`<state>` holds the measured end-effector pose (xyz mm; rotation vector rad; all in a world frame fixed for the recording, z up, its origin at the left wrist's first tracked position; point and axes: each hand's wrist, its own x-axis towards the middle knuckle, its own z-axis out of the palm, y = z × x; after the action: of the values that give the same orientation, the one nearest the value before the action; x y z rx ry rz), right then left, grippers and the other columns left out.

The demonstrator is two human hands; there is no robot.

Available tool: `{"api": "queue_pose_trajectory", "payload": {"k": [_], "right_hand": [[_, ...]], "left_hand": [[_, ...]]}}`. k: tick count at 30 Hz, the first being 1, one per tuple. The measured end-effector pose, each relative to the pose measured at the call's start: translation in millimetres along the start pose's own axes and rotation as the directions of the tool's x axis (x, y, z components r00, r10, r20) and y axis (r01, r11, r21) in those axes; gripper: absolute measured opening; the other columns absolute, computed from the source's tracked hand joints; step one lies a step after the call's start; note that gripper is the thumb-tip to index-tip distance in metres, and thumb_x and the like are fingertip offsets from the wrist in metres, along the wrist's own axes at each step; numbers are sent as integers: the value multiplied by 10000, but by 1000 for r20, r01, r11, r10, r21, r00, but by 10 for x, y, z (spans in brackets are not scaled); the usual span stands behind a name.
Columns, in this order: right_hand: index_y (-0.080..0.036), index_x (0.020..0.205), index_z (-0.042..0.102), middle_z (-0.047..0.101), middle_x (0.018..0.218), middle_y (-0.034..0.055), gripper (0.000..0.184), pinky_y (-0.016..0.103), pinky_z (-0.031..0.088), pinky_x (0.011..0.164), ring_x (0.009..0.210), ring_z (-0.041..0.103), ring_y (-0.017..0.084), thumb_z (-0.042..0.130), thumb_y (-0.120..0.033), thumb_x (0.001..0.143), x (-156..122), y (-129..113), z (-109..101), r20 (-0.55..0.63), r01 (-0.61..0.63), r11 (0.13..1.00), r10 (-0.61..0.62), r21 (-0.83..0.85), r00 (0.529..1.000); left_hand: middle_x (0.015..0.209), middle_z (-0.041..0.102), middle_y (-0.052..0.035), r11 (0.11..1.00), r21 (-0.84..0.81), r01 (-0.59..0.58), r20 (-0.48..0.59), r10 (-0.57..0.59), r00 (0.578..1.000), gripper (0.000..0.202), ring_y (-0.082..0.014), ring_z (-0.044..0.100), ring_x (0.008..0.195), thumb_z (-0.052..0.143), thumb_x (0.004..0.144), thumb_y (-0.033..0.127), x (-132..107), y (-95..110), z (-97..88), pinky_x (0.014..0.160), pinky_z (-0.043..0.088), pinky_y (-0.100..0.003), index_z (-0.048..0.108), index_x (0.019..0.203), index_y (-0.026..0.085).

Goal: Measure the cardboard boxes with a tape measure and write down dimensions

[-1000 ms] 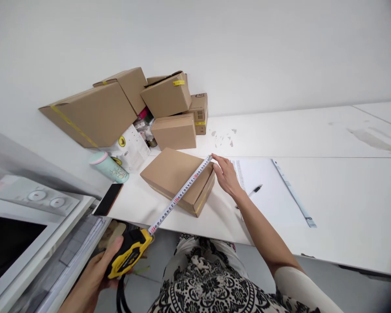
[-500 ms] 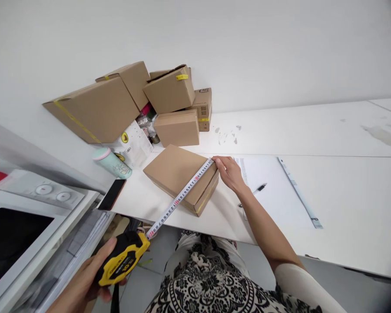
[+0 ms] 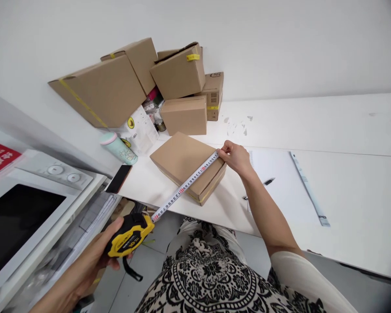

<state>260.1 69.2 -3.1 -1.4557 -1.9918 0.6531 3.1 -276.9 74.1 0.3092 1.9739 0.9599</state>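
My left hand (image 3: 109, 243) is wrapped round a yellow and black tape measure (image 3: 130, 234), held in front of the table's near edge with its strap hanging down. The white blade (image 3: 185, 184) is pulled out and runs slantwise over the top of a closed cardboard box (image 3: 187, 158). At the box's right corner, my right hand (image 3: 236, 158) pinches the free end of the blade between thumb and fingers. The box lies flat on the white table, with yellow tape along its side.
Several cardboard boxes (image 3: 179, 74) are piled at the back left. A mint bottle (image 3: 119, 148) and a black phone (image 3: 120, 179) lie at the left, beside a microwave (image 3: 29, 208). Paper (image 3: 283, 195), a pen (image 3: 270, 181) and a pale blue strip (image 3: 308, 189) lie at the right.
The view has shifted, so the tabletop things appear higher and mostly further right. The tape measure has tilted slightly in my left hand; the blade stays stretched over the box.
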Motion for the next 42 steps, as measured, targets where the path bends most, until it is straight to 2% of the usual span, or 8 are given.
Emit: {"api": "queue_pose_trajectory", "payload": {"k": [4, 8, 14, 19, 26, 29, 33, 42], "right_hand": [[-250, 727, 549, 718, 775, 13, 212, 340, 422, 714, 747, 626, 223, 604, -415, 849, -26, 47, 62, -19, -7, 997, 9, 80, 1000], [-254, 948, 641, 757, 1007, 40, 282, 385, 503, 867, 953, 683, 224, 570, -524, 904, -157, 153, 137, -159, 111, 872, -39, 477, 986], [-212, 1009, 646, 751, 1048, 86, 428, 386, 552, 840, 924, 701, 201, 511, -611, 935, -658, 400, 268, -405, 123, 622, 336, 773, 851], [-220, 1072, 678, 738, 1142, 111, 388, 462, 540, 908, 1037, 677, 253, 614, -558, 891, -1191, 513, 551, -232, -43, 729, 272, 683, 934], [-296, 1566, 374, 268, 1687, 154, 813, 608, 381, 1162, 1546, 281, 347, 661, -594, 866, -1535, 517, 854, -55, 19, 865, 10, 501, 998], [-369, 1631, 203, 99, 1739, 101, 961, 644, 273, 1226, 1596, 121, 355, 714, -573, 843, -1557, 468, 878, 26, 110, 892, -135, 438, 990], [-465, 1630, 39, 78, 1734, 50, 1029, 604, 478, 1111, 1557, 216, 359, 708, -552, 852, -1594, 331, 722, 31, 127, 877, -159, 463, 987], [-428, 1575, 343, 453, 1530, 91, 822, 448, 599, 755, 911, 604, 249, 679, -533, 833, -1336, -65, -5, -210, 52, 877, 56, 477, 976]], "left_hand": [[738, 752, -124, 997, -63, 44, -21, -45, 999, 488, -293, 723, 648, 735, 776, 642, 61, -110, -57, 445, 520, -304, 770, 963, 193], [801, 777, -79, 990, -140, 3, -18, -6, 1000, 444, -296, 746, 708, 789, 739, 566, 187, -279, -75, 564, 601, -353, 763, 979, 193], [824, 781, -94, 836, -512, -199, -11, 225, 974, 508, -289, 737, 658, 771, 677, 492, 762, -361, 97, 475, 572, -324, 744, 1055, 152], [1083, 764, -149, 621, -697, -359, 75, 561, 824, 835, -309, 741, 807, 734, 685, 554, 1598, -61, 190, 511, 560, -307, 582, 1419, 184], [1060, 734, -207, 773, -600, -208, 421, 526, 739, 1085, -290, 707, 741, 684, 699, 572, 2298, 454, 202, 484, 488, -276, 297, 1598, 103], [943, 738, -200, 799, -572, -186, 480, 510, 714, 1045, -285, 699, 686, 665, 711, 580, 2220, 516, 296, 442, 440, -244, 357, 1560, 56], [961, 747, -195, 802, -571, -173, 484, 500, 718, 946, -294, 720, 702, 643, 761, 558, 1849, 552, 355, 411, 422, -218, 392, 1540, 82], [1084, 743, -211, 780, -575, -246, 448, 552, 703, 903, -299, 728, 699, 640, 785, 577, 761, 879, 347, 357, 474, -245, 452, 1522, 90]]}}
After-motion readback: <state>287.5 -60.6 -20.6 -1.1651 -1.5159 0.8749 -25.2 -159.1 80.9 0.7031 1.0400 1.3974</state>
